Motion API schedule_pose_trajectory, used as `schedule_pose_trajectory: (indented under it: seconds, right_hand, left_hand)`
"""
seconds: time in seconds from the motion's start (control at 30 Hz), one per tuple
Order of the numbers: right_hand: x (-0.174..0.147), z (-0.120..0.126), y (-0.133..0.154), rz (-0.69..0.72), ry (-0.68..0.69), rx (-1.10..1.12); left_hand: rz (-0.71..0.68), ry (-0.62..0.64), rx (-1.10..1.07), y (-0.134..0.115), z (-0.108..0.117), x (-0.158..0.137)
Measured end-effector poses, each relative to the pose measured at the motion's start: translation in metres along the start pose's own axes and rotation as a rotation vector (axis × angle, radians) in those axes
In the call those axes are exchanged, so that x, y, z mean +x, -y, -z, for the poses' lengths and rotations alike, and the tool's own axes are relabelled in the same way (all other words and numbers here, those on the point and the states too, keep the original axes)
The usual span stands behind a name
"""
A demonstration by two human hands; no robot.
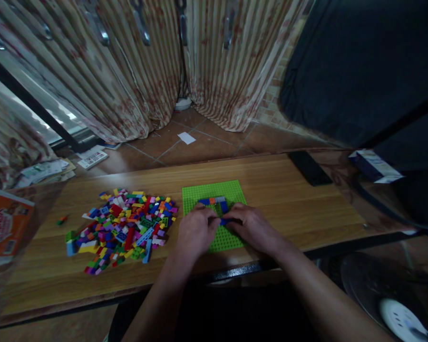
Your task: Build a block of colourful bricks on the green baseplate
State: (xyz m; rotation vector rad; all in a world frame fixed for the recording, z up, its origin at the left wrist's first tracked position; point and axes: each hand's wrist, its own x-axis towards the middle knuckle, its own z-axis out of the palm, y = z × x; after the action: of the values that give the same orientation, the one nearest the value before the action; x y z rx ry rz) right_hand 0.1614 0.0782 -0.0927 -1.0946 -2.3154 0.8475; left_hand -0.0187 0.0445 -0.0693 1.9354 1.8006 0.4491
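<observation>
A green studded baseplate (231,190) lies on the wooden table. On it, a row of blue, orange and grey bricks (212,201) runs along the far side, with blue bricks (224,207) turning toward me at its right end. Over the middle of the plate my left hand (198,227) and my right hand (252,226) meet with closed fingers. Between their fingertips a small blue brick (223,222) shows, pinched low over the studs. My fingers cover part of it, so whether it sits on the plate cannot be made out.
A heap of loose coloured bricks (128,228) spreads left of the plate. A black phone (310,168) lies at the far right of the table (271,190). An orange box (5,225) stands at the left edge. Curtains hang behind, above a tiled floor.
</observation>
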Motion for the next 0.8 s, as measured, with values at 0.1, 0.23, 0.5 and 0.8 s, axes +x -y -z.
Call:
schedule_pose_trajectory:
  seconds: [0.1, 0.23, 0.5, 0.8]
  right_hand:
    - [0.001, -0.001, 0.0, -0.022, 0.001, 0.021]
    - [0.002, -0.002, 0.001, -0.055, 0.003, 0.041]
    - [0.01, -0.003, -0.003, -0.172, 0.0, 0.04]
    - [0.007, -0.003, -0.003, -0.158, -0.011, 0.034]
  left_hand:
    - [0.062, -0.02, 0.019, -0.003, -0.002, 0.001]
    - [0.129, -0.033, -0.002, -0.006, -0.004, 0.003]
    - [0.202, 0.009, 0.006, -0.012, -0.002, 0.007]
    - [0.199, 0.033, 0.051, -0.017, -0.001, 0.008]
